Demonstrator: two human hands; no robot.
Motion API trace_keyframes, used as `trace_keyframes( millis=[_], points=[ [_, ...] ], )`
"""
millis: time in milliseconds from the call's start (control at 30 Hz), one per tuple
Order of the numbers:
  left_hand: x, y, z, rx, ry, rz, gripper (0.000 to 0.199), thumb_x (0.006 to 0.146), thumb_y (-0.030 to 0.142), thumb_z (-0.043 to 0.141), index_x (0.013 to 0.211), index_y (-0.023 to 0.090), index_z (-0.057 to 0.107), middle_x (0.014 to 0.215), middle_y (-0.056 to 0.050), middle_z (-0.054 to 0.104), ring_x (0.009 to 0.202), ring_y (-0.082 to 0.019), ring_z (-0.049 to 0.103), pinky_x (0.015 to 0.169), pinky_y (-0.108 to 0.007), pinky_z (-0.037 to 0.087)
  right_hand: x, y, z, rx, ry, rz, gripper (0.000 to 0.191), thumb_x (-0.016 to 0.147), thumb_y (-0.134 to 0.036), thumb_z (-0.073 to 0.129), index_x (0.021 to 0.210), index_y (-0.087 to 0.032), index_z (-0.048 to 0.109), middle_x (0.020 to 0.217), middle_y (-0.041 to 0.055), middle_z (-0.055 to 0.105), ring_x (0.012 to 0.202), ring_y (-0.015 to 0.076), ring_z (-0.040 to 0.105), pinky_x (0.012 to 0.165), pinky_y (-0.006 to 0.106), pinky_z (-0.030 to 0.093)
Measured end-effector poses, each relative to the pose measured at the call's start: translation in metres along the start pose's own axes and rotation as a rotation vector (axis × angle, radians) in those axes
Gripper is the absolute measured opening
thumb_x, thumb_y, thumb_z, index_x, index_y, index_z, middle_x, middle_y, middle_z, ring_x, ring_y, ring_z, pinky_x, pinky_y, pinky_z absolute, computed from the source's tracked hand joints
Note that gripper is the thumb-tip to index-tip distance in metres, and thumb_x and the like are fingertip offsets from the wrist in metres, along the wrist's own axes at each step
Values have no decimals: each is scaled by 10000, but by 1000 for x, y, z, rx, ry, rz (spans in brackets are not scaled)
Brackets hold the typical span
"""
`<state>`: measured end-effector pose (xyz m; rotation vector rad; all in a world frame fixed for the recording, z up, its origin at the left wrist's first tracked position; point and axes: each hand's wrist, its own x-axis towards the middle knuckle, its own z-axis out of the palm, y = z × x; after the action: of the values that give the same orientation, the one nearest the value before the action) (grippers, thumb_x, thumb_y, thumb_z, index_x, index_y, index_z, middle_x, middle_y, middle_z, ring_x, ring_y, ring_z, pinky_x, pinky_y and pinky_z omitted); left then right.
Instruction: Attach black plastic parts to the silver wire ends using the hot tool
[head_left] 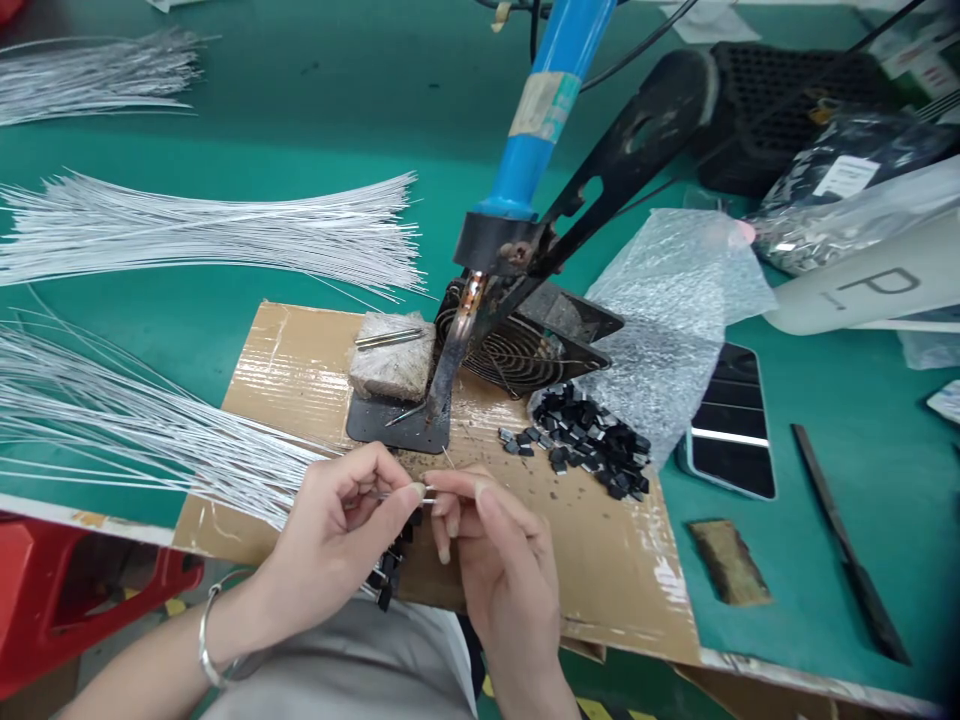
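Note:
My left hand [349, 530] is closed, pinching a thin wire between thumb and forefinger. Close by on the right, my right hand [506, 560] has its thumb and forefinger pressed together at the same wire; the exact join between the fingertips is too small to make out. Beneath my left hand, black connectors [386, 575] hang at the ends of white wires. A bundle of white wires [225, 430] runs leftward from there. Beyond my hands, a soldering iron [555, 90] with a blue handle is mounted tip down, above a small black plate [397, 425].
Loose small black connectors [592, 440] lie heaped on the cardboard [615, 590], beside bubble wrap [667, 300]. A fan [517, 350] and a wrapped block [390, 365] sit behind. To the right are a phone [731, 420], a brownish pad [727, 562] and a file-like tool [847, 550].

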<state>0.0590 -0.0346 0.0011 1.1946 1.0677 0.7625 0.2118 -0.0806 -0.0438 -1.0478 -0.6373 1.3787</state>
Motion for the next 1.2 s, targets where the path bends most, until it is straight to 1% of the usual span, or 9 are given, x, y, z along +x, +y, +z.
trace_keyframes(
  millis=[67,167,300,500,667,767,933,1100,1200],
  points=[
    [-1,-1,-1,27,15,0,210,989,260,631,796,176,637,624,39,568,547,-90,415,491,-211,299,-1,1,-1,-32,7,0,278,983,-490,712,1002,-271,883,763,29,666,603,126,585,510,255,443],
    [-3,-5,-1,116,54,6,225,993,308,626,813,174,646,647,16,592,559,-104,456,504,-225,331,-2,2,-2,-107,22,5,178,946,-423,782,1005,-288,881,782,21,679,583,111,580,510,243,453],
    [-5,-11,-1,256,109,42,240,1003,336,618,828,178,657,652,10,583,546,-113,444,496,-250,317,-4,2,1,-146,56,3,100,911,-356,825,936,-275,879,764,13,682,539,92,558,488,226,451],
    [-7,-16,-1,380,131,181,203,1032,252,606,845,192,660,638,41,542,532,-99,402,498,-241,322,-5,2,4,-138,85,25,101,894,-348,836,868,-254,864,734,3,669,517,88,532,472,221,442],
    [-9,-15,0,470,148,310,173,1013,167,627,849,199,671,647,48,535,547,-97,415,530,-244,338,-4,1,3,-86,71,68,120,889,-358,841,839,-250,852,708,-16,627,505,72,506,474,212,412],
    [-9,-15,1,485,152,330,173,1007,154,635,844,202,671,657,46,559,554,-99,435,548,-245,359,-4,0,3,-73,58,74,120,898,-350,833,832,-251,846,686,-28,599,503,64,487,478,209,387],
    [-9,-13,2,467,132,334,157,1002,126,635,875,210,676,719,39,653,610,-97,531,587,-221,416,-4,-1,2,-72,34,67,141,902,-344,830,811,-237,833,675,-33,564,509,62,467,478,208,365],
    [-8,-13,2,418,115,308,174,1013,146,619,855,202,669,712,34,648,595,-95,541,558,-206,427,-3,0,0,-77,27,64,132,912,-342,821,829,-240,838,670,-36,560,498,58,475,478,205,369],
    [-8,-13,2,428,135,319,174,1002,145,624,840,194,665,689,36,623,571,-91,519,537,-202,416,-3,1,-1,-81,29,55,120,912,-336,822,833,-248,839,670,-39,563,500,55,484,476,197,362]
  ],
)
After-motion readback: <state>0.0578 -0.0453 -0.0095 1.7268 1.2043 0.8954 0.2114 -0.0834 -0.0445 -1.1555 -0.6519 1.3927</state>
